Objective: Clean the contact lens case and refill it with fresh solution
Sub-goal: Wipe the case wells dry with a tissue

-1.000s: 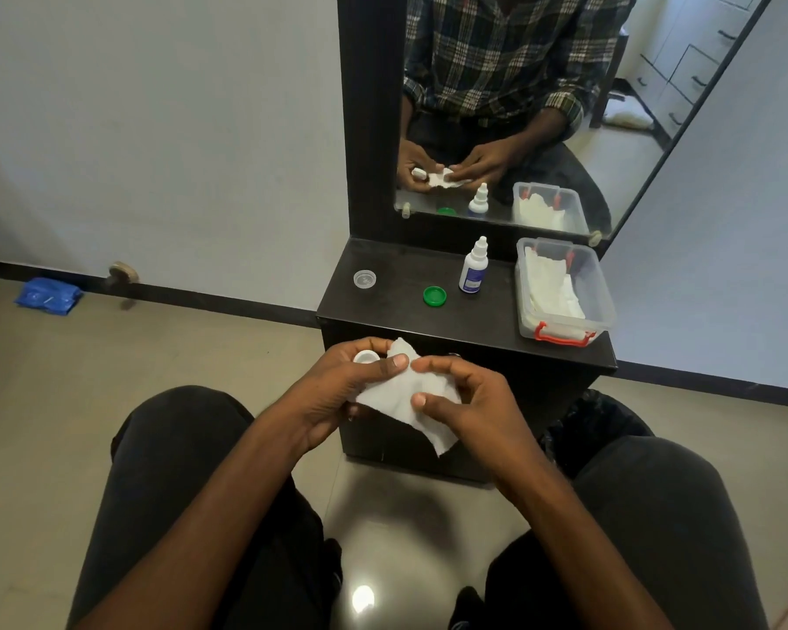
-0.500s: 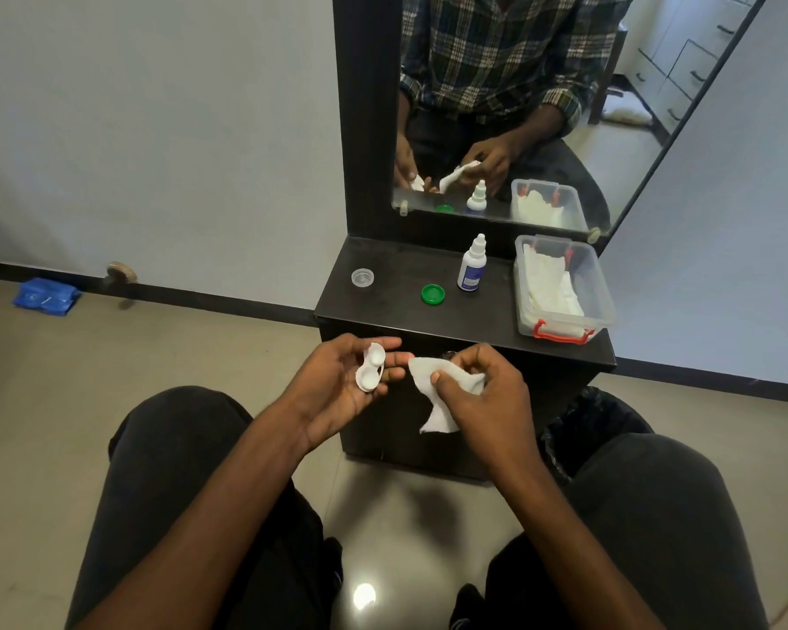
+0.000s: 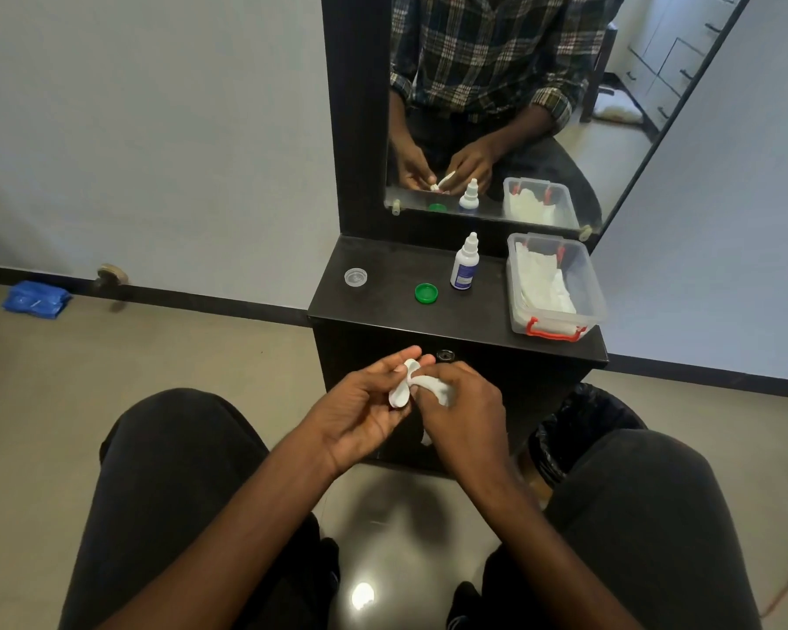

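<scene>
Lens case (image 3: pixel 400 389) pinched in left hand (image 3: pixel 360 409); right hand (image 3: pixel 462 402) presses tissue (image 3: pixel 431 384) in.

Bare countertop (image 3: pixel 383 306) lies between clear cap (image 3: pixel 355 277) and green cap (image 3: pixel 426 293); bottle (image 3: pixel 464 264) and tissue box (image 3: pixel 556 284) crowd right.

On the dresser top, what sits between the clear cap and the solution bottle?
In the head view, only the green cap lies between the clear cap and the solution bottle, nearer the bottle and slightly toward the front edge.
</scene>
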